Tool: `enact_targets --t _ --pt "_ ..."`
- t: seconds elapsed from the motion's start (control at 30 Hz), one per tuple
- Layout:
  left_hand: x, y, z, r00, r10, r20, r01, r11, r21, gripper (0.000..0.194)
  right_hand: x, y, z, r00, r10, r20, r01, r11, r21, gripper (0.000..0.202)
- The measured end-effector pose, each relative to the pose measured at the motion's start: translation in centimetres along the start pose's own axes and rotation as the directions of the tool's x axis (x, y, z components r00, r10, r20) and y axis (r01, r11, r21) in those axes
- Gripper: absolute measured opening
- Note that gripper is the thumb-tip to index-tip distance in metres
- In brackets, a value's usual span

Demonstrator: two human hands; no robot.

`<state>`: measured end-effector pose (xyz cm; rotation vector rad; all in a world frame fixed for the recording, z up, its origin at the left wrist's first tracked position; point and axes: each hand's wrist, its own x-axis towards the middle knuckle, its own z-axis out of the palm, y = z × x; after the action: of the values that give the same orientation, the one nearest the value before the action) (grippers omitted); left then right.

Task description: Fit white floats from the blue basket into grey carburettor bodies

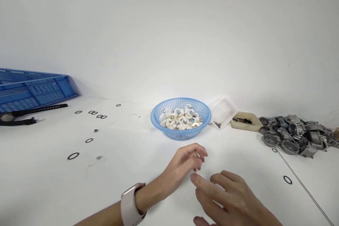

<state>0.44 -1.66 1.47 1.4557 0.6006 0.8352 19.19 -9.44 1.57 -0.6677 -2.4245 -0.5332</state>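
Note:
My left hand (pixel 181 161), with a pale-strapped watch (pixel 133 203) at its wrist, hovers over the white table just in front of a blue basket (pixel 182 134). Its fingers are loosely bent and nothing shows in them. My right hand (pixel 229 196) is close by on the right, fingers apart and bent, also with nothing visible in it. The two hands are near each other but do not appear to touch. Inside the basket lies a heap of white curved plastic pieces (pixel 182 119), some with metal bits.
Right of the basket stand a white tray (pixel 225 111) and a beige tray (pixel 253 122) with small dark parts. Grey metal housings (pixel 296 134) are piled farther right. Black rings (pixel 73 155) lie scattered leftward, near a black-strapped watch (pixel 18 114) and a blue crate (pixel 37 90).

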Motion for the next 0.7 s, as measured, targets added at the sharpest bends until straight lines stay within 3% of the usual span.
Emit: enact_targets --t 0.2,0.5,0.7 --pt "0.12 -0.08 -0.25 0.997 -0.014 0.072 0.014 1.0 -0.005 0.024 0.02 -0.09 0.01 1.0 0.009 -0.009 -0.009 1.0 -0.008 0.015" --pt "-0.21 0.78 -0.06 0.996 0.001 0.085 -0.012 0.992 0.123 0.024 0.12 -0.03 0.03 1.0 0.01 -0.022 -0.01 1.0 -0.005 0.012" --pt "-0.17 0.52 0.02 0.996 -0.023 0.081 0.02 0.999 0.028 0.025 0.03 -0.06 0.03 1.0 0.018 -0.008 -0.018 1.0 -0.003 0.012"
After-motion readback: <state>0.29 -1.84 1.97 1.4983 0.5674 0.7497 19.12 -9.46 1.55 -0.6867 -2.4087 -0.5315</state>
